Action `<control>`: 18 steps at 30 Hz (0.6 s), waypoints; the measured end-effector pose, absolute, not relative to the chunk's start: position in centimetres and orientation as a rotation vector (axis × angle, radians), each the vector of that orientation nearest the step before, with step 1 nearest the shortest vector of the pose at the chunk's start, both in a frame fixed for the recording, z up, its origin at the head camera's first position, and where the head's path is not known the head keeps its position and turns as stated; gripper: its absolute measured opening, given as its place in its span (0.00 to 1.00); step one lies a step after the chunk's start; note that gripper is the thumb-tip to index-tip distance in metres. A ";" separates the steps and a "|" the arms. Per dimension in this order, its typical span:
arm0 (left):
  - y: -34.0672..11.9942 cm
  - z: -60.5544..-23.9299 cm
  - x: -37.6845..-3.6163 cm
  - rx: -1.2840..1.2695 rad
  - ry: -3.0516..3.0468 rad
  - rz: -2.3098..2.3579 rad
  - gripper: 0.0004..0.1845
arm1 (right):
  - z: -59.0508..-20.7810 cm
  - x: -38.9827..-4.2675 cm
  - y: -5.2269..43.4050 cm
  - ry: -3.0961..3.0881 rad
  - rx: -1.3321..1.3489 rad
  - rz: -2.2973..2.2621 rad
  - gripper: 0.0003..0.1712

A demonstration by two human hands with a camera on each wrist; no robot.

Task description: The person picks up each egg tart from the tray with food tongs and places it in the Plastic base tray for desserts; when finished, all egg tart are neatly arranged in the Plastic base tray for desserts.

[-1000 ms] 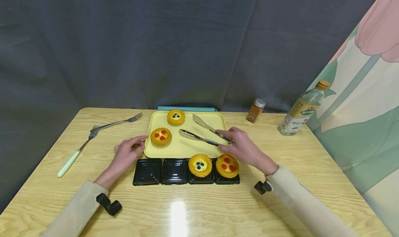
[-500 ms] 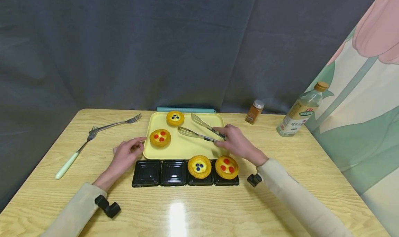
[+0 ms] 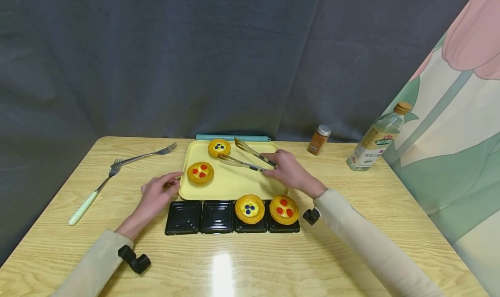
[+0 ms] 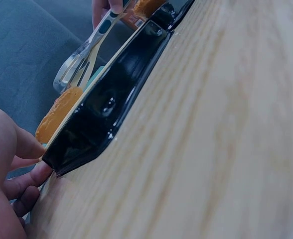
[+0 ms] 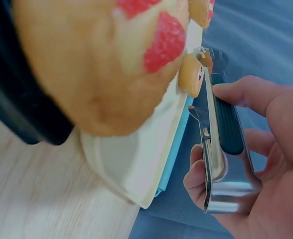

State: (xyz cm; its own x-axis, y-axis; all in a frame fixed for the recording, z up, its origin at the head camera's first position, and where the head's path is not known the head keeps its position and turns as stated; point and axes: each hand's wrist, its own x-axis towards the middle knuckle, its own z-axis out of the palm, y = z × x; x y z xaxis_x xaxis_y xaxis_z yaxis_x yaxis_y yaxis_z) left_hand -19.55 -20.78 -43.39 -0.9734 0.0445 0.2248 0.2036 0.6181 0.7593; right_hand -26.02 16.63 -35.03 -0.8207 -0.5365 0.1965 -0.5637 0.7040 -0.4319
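My right hand (image 3: 290, 169) grips a pair of metal tongs (image 5: 226, 129) with dark grip panels. The spread tips reach over the pale yellow tray (image 3: 242, 188), one by the far right and one by the near edge of a blueberry tart (image 3: 219, 147). A strawberry tart (image 3: 200, 173) lies nearer on the tray. My left hand (image 3: 158, 192) pinches the tray's left rim between thumb and fingers. Before the tray, a row of black square holders (image 3: 201, 216) bears another blueberry tart (image 3: 250, 209) and a strawberry tart (image 3: 284, 209) in its two right compartments.
Two forks, one with a pale green handle (image 3: 83, 208) and one metal fork (image 3: 150, 154), lie at the left. A teal strip (image 3: 233, 137) lies behind the tray. At the right back stand a spice jar (image 3: 318, 140) and a clear bottle (image 3: 376, 138).
My right hand has moved left and away from me with the tongs, bringing their tips to the far blueberry tart. My left hand has stayed at the tray's rim.
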 end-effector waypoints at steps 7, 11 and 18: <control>-20.8 -43.4 -19.5 -0.207 -2.651 -1.284 0.20 | -34.8 -26.4 15.5 -2.872 0.939 0.739 0.30; -20.8 -43.4 -19.4 -0.201 -2.654 -1.277 0.20 | -34.9 -26.6 15.0 -2.902 0.930 0.743 0.31; -20.7 -43.4 -19.5 -0.202 -2.657 -1.274 0.21 | -34.8 -26.6 14.4 -2.901 0.931 0.713 0.30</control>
